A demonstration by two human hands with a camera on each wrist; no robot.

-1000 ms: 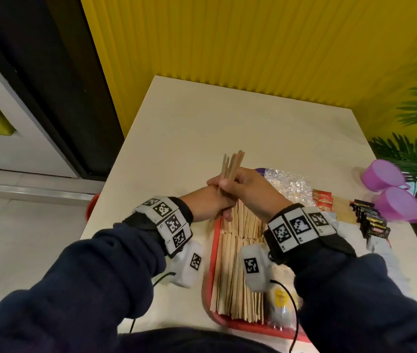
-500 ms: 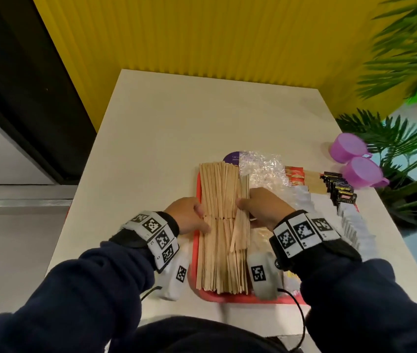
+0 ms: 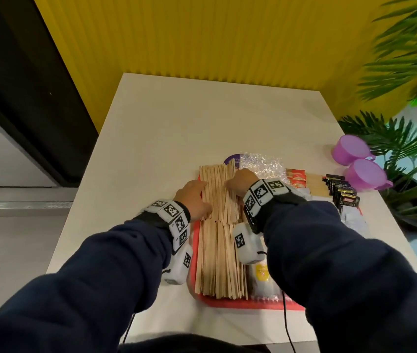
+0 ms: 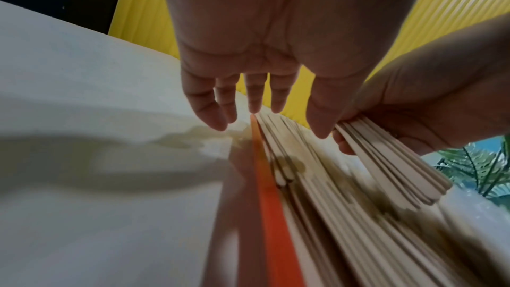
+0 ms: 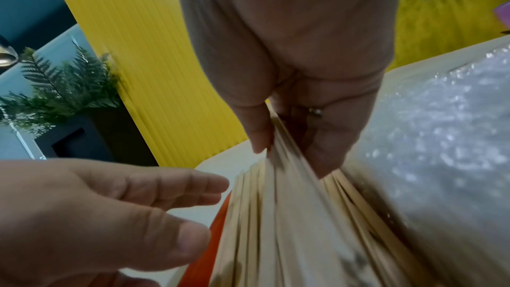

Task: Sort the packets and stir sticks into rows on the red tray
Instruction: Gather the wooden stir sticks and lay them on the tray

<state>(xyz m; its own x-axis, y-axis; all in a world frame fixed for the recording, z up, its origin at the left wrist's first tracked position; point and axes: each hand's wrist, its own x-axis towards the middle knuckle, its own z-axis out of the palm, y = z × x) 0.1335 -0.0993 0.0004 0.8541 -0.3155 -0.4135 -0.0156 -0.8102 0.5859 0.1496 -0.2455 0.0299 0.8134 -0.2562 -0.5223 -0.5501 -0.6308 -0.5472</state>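
Wooden stir sticks (image 3: pixel 217 263) lie in two end-to-end rows along the left side of the red tray (image 3: pixel 253 303). My right hand (image 3: pixel 240 183) is over the far row and pinches a bundle of sticks (image 4: pixel 392 160) between thumb and fingers (image 5: pixel 325 150). My left hand (image 3: pixel 194 197) is open, its straight fingers (image 4: pixel 254 99) pointing down beside the tray's left rim (image 4: pixel 270 204). Red packets (image 3: pixel 296 177), black packets (image 3: pixel 341 191) and white packets (image 3: pixel 352 217) line the tray's right side, partly hidden by my right arm.
A crinkled clear plastic bag (image 3: pixel 261 165) lies at the tray's far end. Two purple cups (image 3: pixel 366 174) stand at the table's right edge beside a potted plant (image 3: pixel 406 149). A yellow wall backs the pale table (image 3: pixel 202 118).
A second ago both hands held a bundle of sticks upright above the tray. The bundle came down onto the sticks, and both hands have since slid to the far row.
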